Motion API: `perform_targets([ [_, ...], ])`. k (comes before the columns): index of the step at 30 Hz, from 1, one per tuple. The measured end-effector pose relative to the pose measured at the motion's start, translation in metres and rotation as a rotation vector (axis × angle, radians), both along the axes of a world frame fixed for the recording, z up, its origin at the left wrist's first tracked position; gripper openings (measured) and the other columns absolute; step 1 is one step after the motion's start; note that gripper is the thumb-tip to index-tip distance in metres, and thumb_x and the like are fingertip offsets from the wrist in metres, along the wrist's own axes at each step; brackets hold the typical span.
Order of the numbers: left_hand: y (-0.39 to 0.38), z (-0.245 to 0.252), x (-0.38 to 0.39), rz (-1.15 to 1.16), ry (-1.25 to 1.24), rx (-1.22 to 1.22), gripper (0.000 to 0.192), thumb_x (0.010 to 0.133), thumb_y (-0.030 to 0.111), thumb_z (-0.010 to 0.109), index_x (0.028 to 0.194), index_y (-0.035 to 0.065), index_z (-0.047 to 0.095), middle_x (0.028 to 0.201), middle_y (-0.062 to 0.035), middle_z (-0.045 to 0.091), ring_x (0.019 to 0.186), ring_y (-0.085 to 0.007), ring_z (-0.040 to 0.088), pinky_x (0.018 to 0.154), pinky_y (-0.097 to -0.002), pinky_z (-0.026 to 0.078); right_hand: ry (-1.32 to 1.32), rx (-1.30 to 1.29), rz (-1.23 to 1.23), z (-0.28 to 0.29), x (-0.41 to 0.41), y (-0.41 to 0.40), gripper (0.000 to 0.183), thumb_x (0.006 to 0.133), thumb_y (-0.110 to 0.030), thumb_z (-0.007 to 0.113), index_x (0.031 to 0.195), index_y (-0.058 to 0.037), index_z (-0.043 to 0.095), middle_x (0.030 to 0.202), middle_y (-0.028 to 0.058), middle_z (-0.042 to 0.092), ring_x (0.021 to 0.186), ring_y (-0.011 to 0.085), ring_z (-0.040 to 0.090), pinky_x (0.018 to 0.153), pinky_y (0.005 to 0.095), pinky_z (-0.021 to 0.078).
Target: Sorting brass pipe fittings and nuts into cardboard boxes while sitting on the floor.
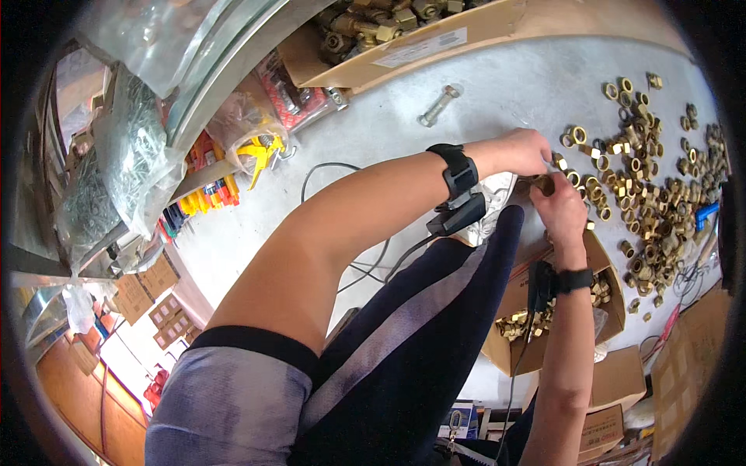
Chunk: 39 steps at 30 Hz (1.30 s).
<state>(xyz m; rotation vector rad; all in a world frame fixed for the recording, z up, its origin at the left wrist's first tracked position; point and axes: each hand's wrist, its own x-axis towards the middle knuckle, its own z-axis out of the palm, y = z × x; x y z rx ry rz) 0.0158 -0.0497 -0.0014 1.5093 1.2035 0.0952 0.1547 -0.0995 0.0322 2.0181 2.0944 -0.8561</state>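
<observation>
My right hand (562,212) grips a brass-coloured fitting (544,184) between thumb and fingers. My left hand (518,152) is close above it, its fingertips bent down by the fitting; whether it holds something is hidden. Beyond both hands, many loose brass nuts (641,204) lie heaped on the grey floor. An open cardboard box (612,309) with more brass fittings stands below my right hand. A white shoe (495,201) shows under my left wrist.
A steel bolt (438,106) lies alone on the floor. Behind it stands a cardboard box (408,55) full of fittings. Shelves with bagged screws (131,134) and yellow-handled tools (259,151) are at left. A black cable (373,268) runs near my legs.
</observation>
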Motion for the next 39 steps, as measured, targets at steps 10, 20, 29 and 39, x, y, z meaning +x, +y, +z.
perform_targets([
  [10,0.004,0.049,0.029,-0.161,-0.28,-0.314,0.033,0.069,0.033,0.065,0.082,0.0022,0.063,0.068,-0.0076,0.064,0.057,-0.0136,0.061,0.052,-0.0258,0.048,0.709,-0.126,-0.707,0.049,0.035,-0.038,0.028,0.078,-0.009,0.059,0.101,0.0055,0.052,0.082,0.0042,0.058,0.073,0.009,0.053,0.065,0.0207,0.0419],
  [20,0.002,0.114,0.111,-0.329,-0.456,-0.452,0.033,0.077,0.032,0.061,0.08,-0.0007,0.058,0.072,-0.0081,0.061,0.061,-0.0131,0.06,0.053,-0.021,0.049,0.662,0.314,-0.902,0.108,0.093,-0.078,0.024,0.073,-0.008,0.064,0.094,0.0014,0.057,0.073,-0.0013,0.056,0.062,0.0038,0.048,0.057,0.0166,0.0394],
  [29,-0.011,0.091,0.126,-0.415,-0.453,-0.531,0.027,0.083,0.021,0.052,0.098,-0.0014,0.054,0.085,-0.0096,0.061,0.073,-0.0123,0.059,0.065,-0.0217,0.048,0.88,0.334,-1.515,0.08,0.153,-0.15,0.02,0.079,-0.011,0.058,0.097,-0.0018,0.055,0.072,0.0019,0.056,0.059,0.0079,0.05,0.053,0.0192,0.0412],
  [39,-0.026,0.081,0.132,-0.461,-0.307,-0.627,0.034,0.083,0.016,0.05,0.112,-0.0031,0.049,0.094,-0.011,0.06,0.079,-0.0132,0.059,0.069,-0.0221,0.048,0.504,0.064,-1.338,0.033,0.136,-0.197,0.029,0.074,-0.013,0.065,0.097,0.0023,0.057,0.079,0.0059,0.061,0.066,0.0128,0.056,0.063,0.0231,0.0452],
])
